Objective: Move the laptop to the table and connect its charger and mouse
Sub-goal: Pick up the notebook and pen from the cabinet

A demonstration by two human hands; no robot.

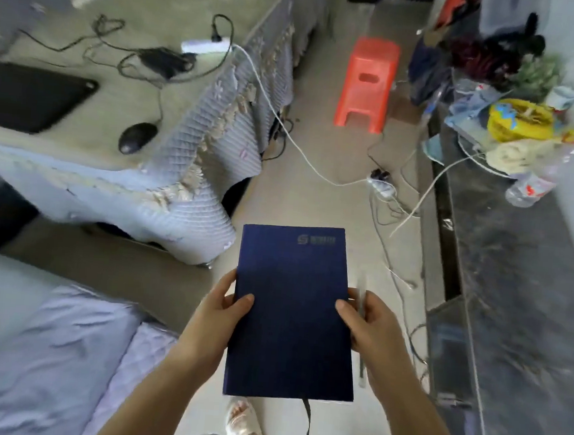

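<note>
I hold a dark blue notebook (291,314) flat over the floor, my left hand (217,318) gripping its left edge and my right hand (370,323) its right edge, with a pen (360,339) pressed along that side. On the cloth-covered table (164,187) at the upper left lies a closed black laptop (27,95). A black mouse (137,137) sits to the right of it. Farther back rest a black charger brick (165,60) with tangled cables and a white power strip (204,45).
An orange plastic stool (368,83) stands on the floor ahead. A dark glossy cabinet (515,269) with clutter runs along the right. White cables and a floor socket (380,187) cross the aisle. A grey-blue sofa (38,352) fills the lower left.
</note>
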